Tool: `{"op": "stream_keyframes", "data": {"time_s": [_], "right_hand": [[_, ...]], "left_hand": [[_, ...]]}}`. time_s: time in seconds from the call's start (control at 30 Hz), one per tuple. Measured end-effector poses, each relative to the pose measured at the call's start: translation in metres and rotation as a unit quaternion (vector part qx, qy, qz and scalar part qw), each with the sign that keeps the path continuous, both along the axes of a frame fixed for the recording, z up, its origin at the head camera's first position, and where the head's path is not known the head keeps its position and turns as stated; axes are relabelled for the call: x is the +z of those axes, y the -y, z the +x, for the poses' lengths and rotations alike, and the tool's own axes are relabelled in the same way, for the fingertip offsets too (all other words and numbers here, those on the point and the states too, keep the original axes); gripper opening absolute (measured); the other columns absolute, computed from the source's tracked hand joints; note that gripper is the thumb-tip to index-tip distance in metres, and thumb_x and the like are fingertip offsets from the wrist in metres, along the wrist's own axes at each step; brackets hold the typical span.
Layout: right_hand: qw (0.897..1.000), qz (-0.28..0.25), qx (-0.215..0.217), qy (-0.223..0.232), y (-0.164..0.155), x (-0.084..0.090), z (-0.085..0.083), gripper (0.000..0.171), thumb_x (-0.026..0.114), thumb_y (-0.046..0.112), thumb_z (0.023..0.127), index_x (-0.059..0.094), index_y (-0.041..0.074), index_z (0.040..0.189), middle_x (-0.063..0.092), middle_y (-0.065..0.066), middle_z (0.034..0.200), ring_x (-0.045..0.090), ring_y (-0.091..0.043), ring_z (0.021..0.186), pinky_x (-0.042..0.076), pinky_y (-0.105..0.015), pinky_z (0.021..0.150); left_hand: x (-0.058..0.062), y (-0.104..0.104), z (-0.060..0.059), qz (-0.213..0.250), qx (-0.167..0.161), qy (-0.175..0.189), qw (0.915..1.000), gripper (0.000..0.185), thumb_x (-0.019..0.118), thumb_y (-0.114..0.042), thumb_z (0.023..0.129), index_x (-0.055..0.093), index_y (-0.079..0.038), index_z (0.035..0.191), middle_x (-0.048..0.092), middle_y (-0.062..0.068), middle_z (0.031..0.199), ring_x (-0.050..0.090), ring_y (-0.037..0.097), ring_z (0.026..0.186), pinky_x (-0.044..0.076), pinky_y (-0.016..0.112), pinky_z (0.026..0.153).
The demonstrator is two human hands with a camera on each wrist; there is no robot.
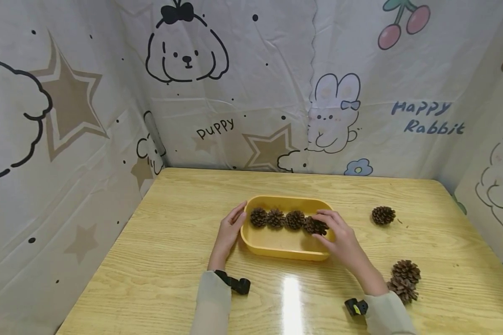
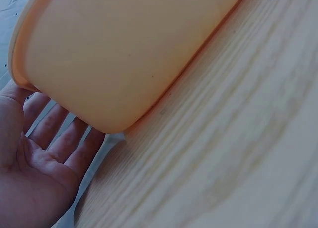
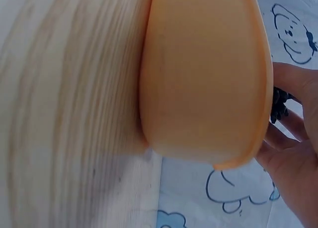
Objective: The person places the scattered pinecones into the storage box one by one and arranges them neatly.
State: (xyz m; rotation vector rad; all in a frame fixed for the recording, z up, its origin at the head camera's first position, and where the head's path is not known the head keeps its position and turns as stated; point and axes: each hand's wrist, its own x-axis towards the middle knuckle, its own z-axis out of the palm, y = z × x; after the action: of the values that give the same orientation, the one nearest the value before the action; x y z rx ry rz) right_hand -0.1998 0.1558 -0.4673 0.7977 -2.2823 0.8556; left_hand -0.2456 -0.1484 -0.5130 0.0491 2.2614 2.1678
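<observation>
A yellow oblong tray (image 1: 285,249) stands on the table with several brown pine cones in a row inside it. My left hand (image 1: 230,229) rests against the tray's left end, its fingers extended along the outer wall; in the left wrist view the thumb lies by the rim and the palm (image 2: 42,173) faces up. Over the right end of the tray, my right hand (image 1: 339,237) holds the rightmost pine cone (image 1: 316,225) between thumb and fingers. In the right wrist view the tray wall hides most of that dark cone (image 3: 279,105).
One pine cone (image 1: 383,215) lies right of the tray, with small crumbs beside it. Two more, a farther cone (image 1: 405,271) and a nearer cone (image 1: 404,291), sit together near my right sleeve. A printed cloth (image 1: 243,60) hangs behind the wooden table (image 1: 159,260).
</observation>
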Motion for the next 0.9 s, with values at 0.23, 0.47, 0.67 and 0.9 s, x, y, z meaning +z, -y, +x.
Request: {"op": "stream_keyframes", "data": {"time_s": [0.23, 0.47, 0.67, 0.9], "right_hand": [[0.999, 0.024, 0.025, 0.002, 0.015, 0.001, -0.004, 0.052, 0.085, -0.001, 0.067, 0.066, -0.001, 0.115, 0.062, -0.019, 0.117, 0.063, -0.032, 0.106, 0.06, -0.033, 0.084], [0.998, 0.035, 0.049, 0.016, 0.027, 0.001, -0.008, 0.05, 0.084, 0.001, 0.07, 0.065, 0.0, 0.116, 0.062, -0.02, 0.119, 0.063, -0.032, 0.107, 0.06, -0.042, 0.085], [0.997, 0.044, 0.069, 0.0, 0.036, -0.001, -0.012, 0.05, 0.086, 0.001, 0.068, 0.065, 0.0, 0.114, 0.063, -0.02, 0.116, 0.063, -0.031, 0.104, 0.06, -0.042, 0.08], [0.994, 0.059, 0.089, 0.037, 0.048, -0.001, -0.015, 0.047, 0.083, 0.003, 0.073, 0.065, 0.002, 0.116, 0.062, -0.019, 0.119, 0.064, -0.032, 0.106, 0.059, -0.046, 0.084]], "left_hand": [[0.0, 0.001, 0.0, 0.001, 0.001, 0.005, 1.0, 0.047, 0.055, -0.028, 0.101, 0.048, -0.015, 0.146, 0.047, 0.009, 0.151, 0.044, 0.025, 0.141, 0.039, 0.042, 0.117], [0.026, -0.001, 0.014, -0.004, -0.007, -0.001, 1.0, 0.045, 0.053, -0.019, 0.102, 0.047, -0.007, 0.145, 0.047, 0.016, 0.15, 0.044, 0.031, 0.14, 0.04, 0.043, 0.115], [0.029, -0.002, 0.017, -0.004, -0.011, 0.0, 0.9999, 0.046, 0.052, -0.019, 0.102, 0.047, -0.007, 0.146, 0.047, 0.016, 0.15, 0.045, 0.031, 0.14, 0.041, 0.043, 0.115], [0.029, -0.001, 0.017, 0.0, -0.012, 0.002, 0.9999, 0.046, 0.052, -0.02, 0.102, 0.047, -0.008, 0.146, 0.047, 0.014, 0.151, 0.044, 0.029, 0.141, 0.039, 0.043, 0.117]]}}
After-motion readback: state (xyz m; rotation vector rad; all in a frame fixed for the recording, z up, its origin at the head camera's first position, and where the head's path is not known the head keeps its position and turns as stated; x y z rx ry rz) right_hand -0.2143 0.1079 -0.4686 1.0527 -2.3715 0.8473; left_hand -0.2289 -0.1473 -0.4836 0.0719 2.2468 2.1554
